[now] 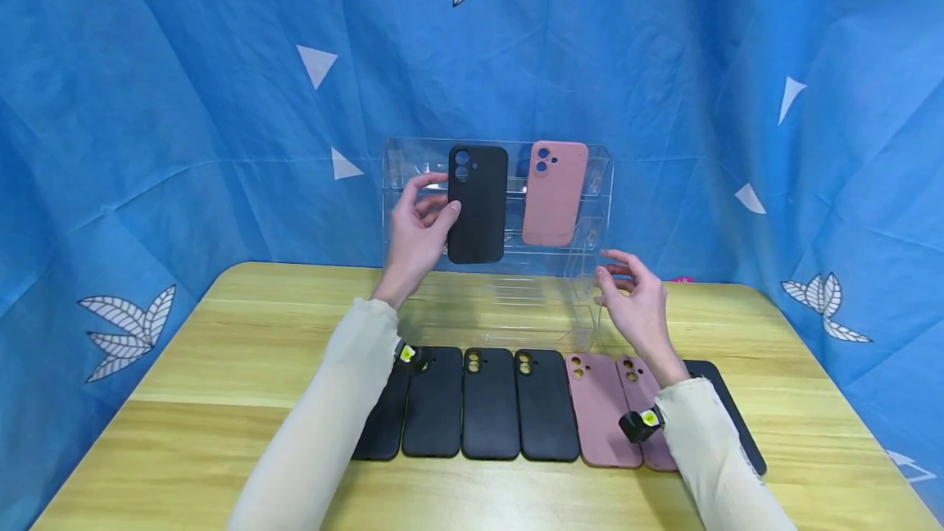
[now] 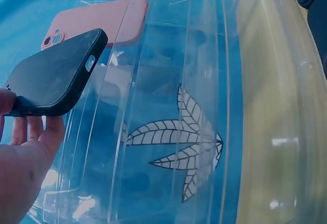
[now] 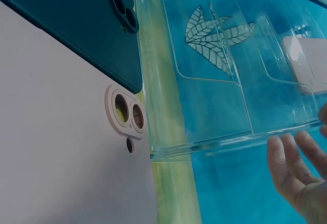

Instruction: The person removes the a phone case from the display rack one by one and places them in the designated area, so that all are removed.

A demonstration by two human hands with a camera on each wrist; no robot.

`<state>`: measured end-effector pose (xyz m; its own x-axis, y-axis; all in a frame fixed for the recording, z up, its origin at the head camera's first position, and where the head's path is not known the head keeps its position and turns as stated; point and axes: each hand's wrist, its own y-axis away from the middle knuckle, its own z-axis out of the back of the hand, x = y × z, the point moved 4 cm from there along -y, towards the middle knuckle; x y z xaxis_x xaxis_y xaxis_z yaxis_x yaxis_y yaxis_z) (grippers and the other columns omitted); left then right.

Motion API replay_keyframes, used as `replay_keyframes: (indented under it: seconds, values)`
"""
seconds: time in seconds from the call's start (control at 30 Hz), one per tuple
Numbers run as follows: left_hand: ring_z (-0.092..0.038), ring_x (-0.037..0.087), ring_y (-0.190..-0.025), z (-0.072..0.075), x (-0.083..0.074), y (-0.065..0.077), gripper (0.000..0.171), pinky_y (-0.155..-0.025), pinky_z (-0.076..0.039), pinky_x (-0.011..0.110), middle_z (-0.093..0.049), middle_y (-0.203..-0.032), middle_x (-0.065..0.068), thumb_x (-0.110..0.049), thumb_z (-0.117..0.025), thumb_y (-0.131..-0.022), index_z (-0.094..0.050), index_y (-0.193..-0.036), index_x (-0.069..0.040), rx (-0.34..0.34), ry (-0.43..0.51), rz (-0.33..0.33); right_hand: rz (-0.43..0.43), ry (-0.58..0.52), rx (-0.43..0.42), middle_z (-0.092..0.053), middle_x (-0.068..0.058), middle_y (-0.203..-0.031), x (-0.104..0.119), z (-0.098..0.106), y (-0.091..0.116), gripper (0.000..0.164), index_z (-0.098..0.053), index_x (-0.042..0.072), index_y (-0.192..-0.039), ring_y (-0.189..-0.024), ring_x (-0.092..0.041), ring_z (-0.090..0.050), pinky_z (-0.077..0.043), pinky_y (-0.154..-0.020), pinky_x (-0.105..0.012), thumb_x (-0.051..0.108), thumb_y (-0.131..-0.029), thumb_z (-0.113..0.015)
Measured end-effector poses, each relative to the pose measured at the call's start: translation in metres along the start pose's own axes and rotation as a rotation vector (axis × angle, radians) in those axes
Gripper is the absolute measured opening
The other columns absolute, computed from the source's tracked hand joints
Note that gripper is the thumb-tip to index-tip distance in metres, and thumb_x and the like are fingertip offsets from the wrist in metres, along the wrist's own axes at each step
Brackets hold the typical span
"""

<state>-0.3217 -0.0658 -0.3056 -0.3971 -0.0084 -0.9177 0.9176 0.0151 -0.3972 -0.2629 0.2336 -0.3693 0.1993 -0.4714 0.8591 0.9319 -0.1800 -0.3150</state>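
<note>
My left hand (image 1: 420,232) pinches a black phone case (image 1: 479,207) by its left edge, thumb in front and fingers behind. The case is upright before the upper part of a clear stepped display rack (image 1: 501,310). In the left wrist view, that black case (image 2: 56,76) overlaps a pink phone case (image 2: 102,22). This pink case (image 1: 555,195) leans on an upper tier, right of the black one. My right hand (image 1: 634,297) is beside the rack's right side, fingers loosely bent with nothing gripped. The right wrist view has its fingertips (image 3: 276,150) close to the rack's clear side edge.
A row of phone cases lies on the wooden table (image 1: 243,351) in front of the rack: several black ones (image 1: 490,404), two pink ones (image 1: 605,412) and a dark one (image 1: 726,408) at the right end, partly under my right forearm. A blue patterned curtain (image 1: 221,88) hangs behind.
</note>
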Motion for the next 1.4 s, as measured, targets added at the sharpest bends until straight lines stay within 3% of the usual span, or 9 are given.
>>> replay_keyframes:
  seconds: [0.2, 0.4, 0.67, 1.03, 1.27, 1.4]
  values:
    - [-0.071, 0.016, -0.087, 0.007, 0.002, 0.010, 0.040, -0.069, -0.057, 0.027, -0.069, -0.111, 0.013, -0.011, -0.063, -0.100, -0.053, -0.138, -0.019, 0.012, 0.007, 0.017, -0.002, 0.003, -0.008, -0.065, -0.021, -0.121, -0.017, -0.001, -0.006, 0.038, -0.059, 0.008, -0.141, -0.085, 0.012, -0.064, -0.064, -0.069, -0.024, 0.018, -0.104, -0.057]
    - [-0.065, 0.013, -0.077, 0.015, 0.003, 0.020, 0.041, -0.062, -0.051, 0.027, -0.065, -0.106, 0.006, -0.012, -0.063, -0.101, -0.052, -0.139, -0.019, 0.033, -0.002, 0.042, 0.000, 0.005, -0.014, -0.066, -0.023, -0.119, -0.008, -0.001, -0.003, 0.036, -0.060, 0.006, -0.139, -0.082, 0.014, -0.063, -0.064, -0.068, -0.027, 0.015, -0.104, -0.058]
    - [-0.066, 0.013, -0.078, 0.027, 0.009, 0.035, 0.042, -0.067, -0.057, 0.026, -0.063, -0.107, 0.006, -0.010, -0.061, -0.101, -0.049, -0.140, -0.019, 0.070, -0.029, 0.067, 0.016, -0.015, -0.001, -0.064, -0.028, -0.118, 0.022, 0.003, 0.008, 0.036, -0.058, -0.002, -0.138, -0.080, 0.018, -0.059, -0.065, -0.069, -0.029, 0.009, -0.103, -0.056]
    - [-0.068, 0.012, -0.085, 0.044, 0.018, 0.055, 0.045, -0.069, -0.058, 0.025, -0.062, -0.110, 0.006, -0.011, -0.061, -0.102, -0.047, -0.144, -0.020, 0.078, -0.042, 0.120, 0.000, -0.014, 0.000, -0.065, -0.026, -0.117, 0.023, 0.004, 0.010, 0.035, -0.059, -0.001, -0.137, -0.085, 0.002, -0.067, -0.065, -0.069, -0.031, 0.010, -0.103, -0.058]
    - [-0.068, 0.011, -0.086, 0.054, 0.022, 0.065, 0.049, -0.069, -0.057, 0.027, -0.062, -0.107, 0.002, -0.011, -0.059, -0.103, -0.044, -0.148, -0.022, 0.084, -0.051, 0.147, 0.002, -0.030, 0.021, -0.064, -0.028, -0.118, 0.023, 0.004, 0.009, 0.035, -0.058, -0.002, -0.137, -0.082, 0.015, -0.061, -0.065, -0.070, -0.033, 0.009, -0.103, -0.057]
    - [-0.066, 0.011, -0.079, 0.059, 0.025, 0.069, 0.051, -0.069, -0.058, 0.029, -0.062, -0.104, 0.002, -0.009, -0.059, -0.103, -0.043, -0.148, -0.024, 0.088, -0.059, 0.159, 0.000, -0.028, 0.025, -0.063, -0.026, -0.120, 0.005, 0.001, 0.002, 0.037, -0.057, 0.001, -0.139, -0.085, 0.011, -0.063, -0.065, -0.070, -0.033, 0.012, -0.104, -0.056]
